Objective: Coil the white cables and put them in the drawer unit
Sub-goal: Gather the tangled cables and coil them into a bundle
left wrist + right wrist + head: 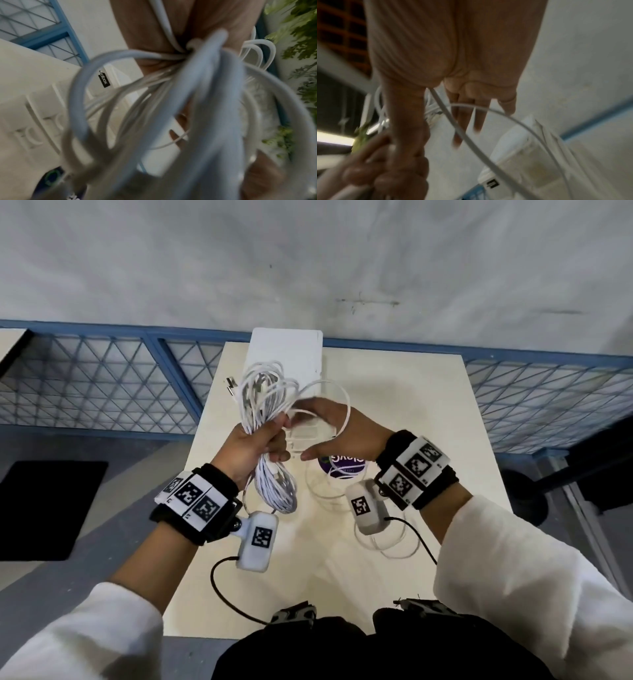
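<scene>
Over pale table (428,412) — left hand (253,446) fists cable bundle (270,405); right hand's (346,433) grip wide, loop draped.

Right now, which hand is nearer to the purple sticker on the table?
Right. The right hand hovers just above the purple sticker; the left hand holds the cable bundle further left.
</scene>
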`<state>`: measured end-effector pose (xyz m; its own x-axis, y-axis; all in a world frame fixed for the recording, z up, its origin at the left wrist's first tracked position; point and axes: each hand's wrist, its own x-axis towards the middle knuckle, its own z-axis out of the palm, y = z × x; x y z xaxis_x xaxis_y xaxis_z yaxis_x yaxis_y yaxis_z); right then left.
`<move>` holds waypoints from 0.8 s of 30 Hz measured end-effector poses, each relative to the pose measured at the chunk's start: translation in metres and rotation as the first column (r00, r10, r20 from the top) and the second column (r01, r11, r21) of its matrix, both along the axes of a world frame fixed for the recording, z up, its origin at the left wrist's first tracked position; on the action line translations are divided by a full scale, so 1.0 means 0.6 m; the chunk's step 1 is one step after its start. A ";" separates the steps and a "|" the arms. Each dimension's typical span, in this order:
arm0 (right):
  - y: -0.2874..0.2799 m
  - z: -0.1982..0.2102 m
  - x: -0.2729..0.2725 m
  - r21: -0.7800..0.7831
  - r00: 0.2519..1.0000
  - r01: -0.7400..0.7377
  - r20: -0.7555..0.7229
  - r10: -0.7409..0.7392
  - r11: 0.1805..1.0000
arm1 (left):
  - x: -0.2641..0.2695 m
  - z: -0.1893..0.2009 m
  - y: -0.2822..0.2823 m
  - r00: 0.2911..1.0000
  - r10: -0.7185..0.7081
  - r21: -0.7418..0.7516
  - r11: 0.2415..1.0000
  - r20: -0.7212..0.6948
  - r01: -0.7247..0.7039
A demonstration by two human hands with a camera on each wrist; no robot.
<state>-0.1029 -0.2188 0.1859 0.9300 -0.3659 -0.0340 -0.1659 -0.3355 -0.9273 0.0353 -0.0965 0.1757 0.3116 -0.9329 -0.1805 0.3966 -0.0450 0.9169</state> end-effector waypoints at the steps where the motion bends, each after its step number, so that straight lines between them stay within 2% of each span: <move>1: 0.001 0.002 -0.006 0.115 0.999 -0.009 -0.037 0.013 0.993 | 0.004 0.005 0.000 0.998 0.022 -0.020 1.000 -0.054 -0.023; 2: -0.001 0.000 -0.014 0.180 0.998 0.029 -0.057 -0.019 0.983 | 0.013 0.009 0.001 0.993 0.054 -0.041 0.997 -0.109 -0.059; 4: -0.009 -0.004 -0.035 0.193 0.982 0.183 -0.083 -0.170 0.964 | 0.038 0.017 0.006 0.977 0.129 -0.066 0.988 -0.172 -0.142; 5: -0.015 -0.005 -0.044 0.193 0.972 0.235 -0.066 -0.226 0.953 | 0.051 0.017 0.010 0.973 0.161 -0.063 0.983 -0.162 -0.173; 7: -0.031 -0.001 -0.058 0.182 0.972 0.231 -0.005 -0.234 0.956 | 0.065 0.011 0.020 0.972 0.216 -0.040 0.975 -0.091 -0.221; 9: -0.047 0.003 -0.062 0.066 0.977 0.210 0.010 -0.211 0.976 | 0.064 -0.002 0.026 0.967 0.248 -0.020 0.968 -0.053 -0.249; 13: -0.037 0.006 -0.038 -0.144 0.909 0.415 0.028 -0.416 0.898 | 0.037 -0.026 0.016 0.971 0.233 -0.014 0.972 -0.049 -0.234; 14: -0.021 0.004 -0.026 -0.203 0.907 0.418 0.039 -0.419 0.886 | 0.027 -0.032 0.010 0.973 0.221 -0.016 0.975 -0.062 -0.222; 16: 0.022 0.004 -0.001 -0.270 0.940 0.340 0.073 -0.333 0.901 | 0.005 -0.038 -0.003 0.975 0.213 -0.001 0.977 -0.058 -0.213; 19: 0.065 0.001 0.024 -0.357 0.973 0.227 0.115 -0.198 0.906 | -0.025 -0.038 -0.018 0.976 0.218 0.059 0.974 0.030 -0.219; 22: 0.076 0.000 0.028 -0.478 0.972 0.213 0.018 -0.233 0.852 | -0.046 -0.043 -0.026 0.971 0.237 0.105 0.967 -0.016 -0.234; 24: 0.077 0.004 0.024 -0.603 0.969 0.140 -0.080 -0.235 0.785 | -0.053 -0.048 -0.029 0.968 0.245 0.106 0.965 -0.059 -0.238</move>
